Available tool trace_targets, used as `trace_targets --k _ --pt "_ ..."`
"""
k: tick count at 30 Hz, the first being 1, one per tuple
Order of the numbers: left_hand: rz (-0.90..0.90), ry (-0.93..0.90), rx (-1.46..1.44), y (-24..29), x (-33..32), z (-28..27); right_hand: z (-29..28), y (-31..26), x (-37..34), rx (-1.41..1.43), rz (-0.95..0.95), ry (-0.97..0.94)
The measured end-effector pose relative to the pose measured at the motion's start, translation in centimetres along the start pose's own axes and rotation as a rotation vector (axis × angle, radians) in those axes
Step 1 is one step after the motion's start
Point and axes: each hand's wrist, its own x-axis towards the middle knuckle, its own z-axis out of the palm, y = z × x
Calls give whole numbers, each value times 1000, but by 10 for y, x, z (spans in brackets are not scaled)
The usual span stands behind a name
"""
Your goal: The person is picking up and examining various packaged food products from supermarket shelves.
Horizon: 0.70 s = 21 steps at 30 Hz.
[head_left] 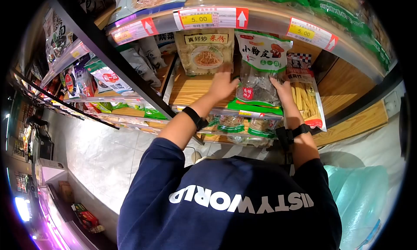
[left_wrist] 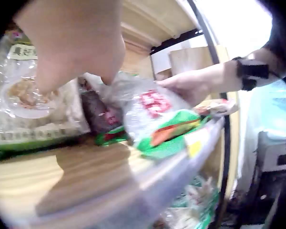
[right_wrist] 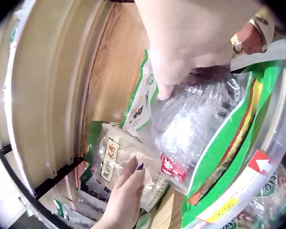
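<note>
A clear bag of dried starch sheets, with a green-and-white label, leans on the wooden shelf. My right hand grips its right side, thumb over the front; in the right wrist view the fingers curl over the plastic. Just left of it stands a bag of rice noodles, its front printed with a noodle dish. My left hand touches the noodle bag's lower right side with extended fingers, thumb towards the starch sheets. The left wrist view shows a second dark pack behind the gap between both bags.
A bag of bean curd sticks stands at the right by the black shelf post. Price tags line the shelf edge overhead. More bags fill the shelf below. A turquoise plastic bag is on the floor at right.
</note>
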Motion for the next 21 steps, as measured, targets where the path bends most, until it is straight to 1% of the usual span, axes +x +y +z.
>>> trace_targets --k 1,3,4,5,6,8,9,11,13,15,17,18,20,21 --pt "-234 -438 -21 14 6 -4 -4 -13 -6 21 114 -25" --pt "-396 -367 -395 21 0 8 -11 -55 -20 25 320 -46" --pt "-471 -322 -579 23 0 14 -9 -46 -20 129 236 -36" --pt "-560 -368 -852 14 4 27 -6 -33 -20 233 149 -25" --pt "-543 -337 -779 4 6 36 -4 -22 -19 335 63 -14" --pt "-514 -274 -636 8 10 32 -4 -26 -25 425 109 -24" --pt "-459 -271 -469 7 12 27 -3 -29 -26 471 131 -29" --pt "-345 -268 -131 14 19 -10 -5 -29 -26 529 248 -114" --pt "-244 -31 19 19 13 -43 -7 -23 -24 612 332 -188" --pt "-248 20 253 6 0 -68 -8 -11 -22 723 377 -245" --pt "77 370 436 -1 -4 -83 -6 -16 -23 705 420 -238" --pt "3 424 568 -2 2 -85 -3 -18 -25 696 443 -240" --pt "-152 532 831 -2 29 -97 -4 -17 -22 691 411 -275" --pt "-134 478 775 -19 43 -93 -4 -16 -21 685 397 -293"
